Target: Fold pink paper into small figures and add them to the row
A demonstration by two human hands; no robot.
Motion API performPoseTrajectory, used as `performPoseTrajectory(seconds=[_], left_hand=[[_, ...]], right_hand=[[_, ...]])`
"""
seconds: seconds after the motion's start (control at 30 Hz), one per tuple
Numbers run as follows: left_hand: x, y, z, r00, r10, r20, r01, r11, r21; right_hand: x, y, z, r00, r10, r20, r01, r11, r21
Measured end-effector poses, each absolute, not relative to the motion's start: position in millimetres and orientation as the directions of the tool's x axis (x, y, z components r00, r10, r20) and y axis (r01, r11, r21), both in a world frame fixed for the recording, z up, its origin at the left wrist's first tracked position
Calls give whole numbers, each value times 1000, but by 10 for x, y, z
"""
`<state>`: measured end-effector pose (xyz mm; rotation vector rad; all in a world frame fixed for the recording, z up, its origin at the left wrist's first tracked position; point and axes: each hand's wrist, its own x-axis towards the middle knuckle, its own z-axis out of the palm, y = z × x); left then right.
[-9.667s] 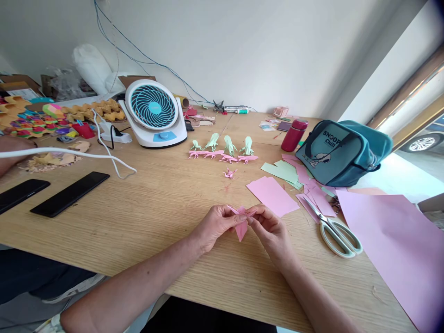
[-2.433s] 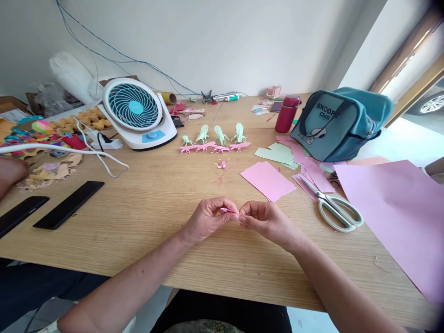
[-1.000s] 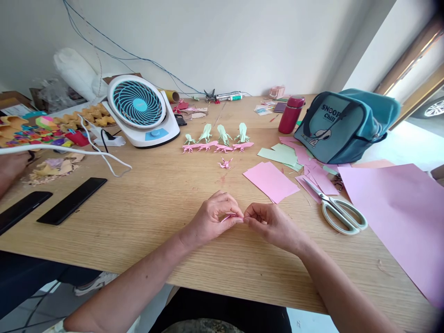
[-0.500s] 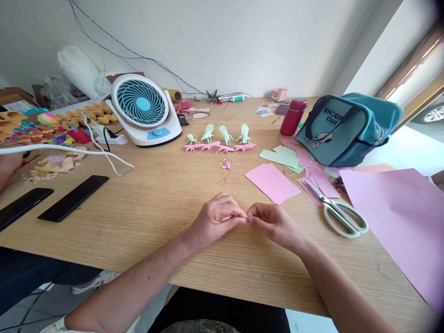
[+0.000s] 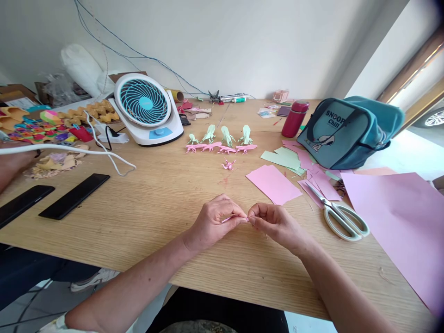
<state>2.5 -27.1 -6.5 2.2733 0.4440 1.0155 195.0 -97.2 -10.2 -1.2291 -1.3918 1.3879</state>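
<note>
Low over the wooden table (image 5: 159, 203), my left hand (image 5: 215, 221) and my right hand (image 5: 274, 223) meet fingertip to fingertip. Both pinch a small folded pink paper piece (image 5: 233, 218), mostly hidden by the fingers. Farther back stands a row of finished pink and green paper figures (image 5: 222, 141), with a tiny pink figure (image 5: 229, 163) lying alone in front of it. A pink paper rectangle (image 5: 274, 183) lies just beyond my right hand.
Scissors (image 5: 342, 216) rest on pink scraps to the right, next to a large pink sheet (image 5: 402, 222). A teal bag (image 5: 347, 132), a red bottle (image 5: 294, 119) and a desk fan (image 5: 147, 108) stand behind. Two black phones (image 5: 74, 195) lie left. Another person's arm (image 5: 10, 159) shows at far left.
The pink piece was a wider fold held up between my hands; now it is pressed small and narrow between my fingertips, closer to the table. My hands have barely shifted in the last second.
</note>
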Motion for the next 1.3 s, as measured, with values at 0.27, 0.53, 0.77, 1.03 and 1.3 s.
performPoseTrajectory(seconds=[0.27, 0.53, 0.77, 1.03, 1.3], left_hand=[[35, -303, -60, 661, 451, 600, 98, -844, 527], [47, -323, -44, 575, 777, 257, 110, -384, 917], [63, -315, -37, 646, 763, 11, 12, -25, 1000], [58, -318, -56, 641, 767, -14, 6, 12, 1000], [68, -308, -73, 679, 734, -20, -50, 74, 996]], right_hand=[[1942, -971, -52, -179, 980, -83, 55, -74, -996], [1909, -1038, 35, -178, 945, 275, 351, 322, -879], [1869, -1014, -29, -117, 909, 401, 446, 409, -796], [1863, -1020, -35, -136, 871, 473, 477, 476, -739], [1877, -1029, -33, -153, 841, 519, 483, 522, -703]])
